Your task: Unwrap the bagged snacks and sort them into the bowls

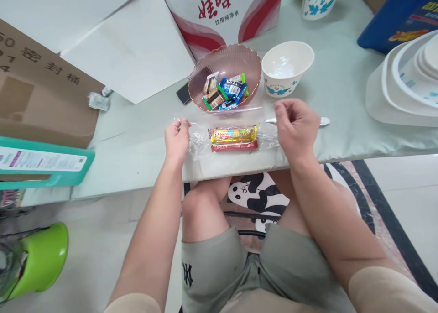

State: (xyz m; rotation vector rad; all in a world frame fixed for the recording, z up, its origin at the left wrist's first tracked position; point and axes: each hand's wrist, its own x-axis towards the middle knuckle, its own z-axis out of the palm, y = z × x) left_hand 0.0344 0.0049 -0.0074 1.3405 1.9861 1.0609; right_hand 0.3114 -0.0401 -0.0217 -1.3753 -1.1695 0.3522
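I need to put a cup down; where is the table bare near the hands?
Bare table lies left of the left hand, up to the teal box. More lies right of the right hand. Crowded between: clear bag, pink dish, paper bowl.

Candy wrappers (226,93) too small to read; stacked tubs (404,75) cut off.

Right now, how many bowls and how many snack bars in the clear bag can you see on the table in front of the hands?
Pink bowl with wrapped sweets: 1
White bowl: 1
Snack bars in the clear bag: 2, one yellow bar and one red bar
Total: 4
The left hand and right hand each pinch an end of the bag.
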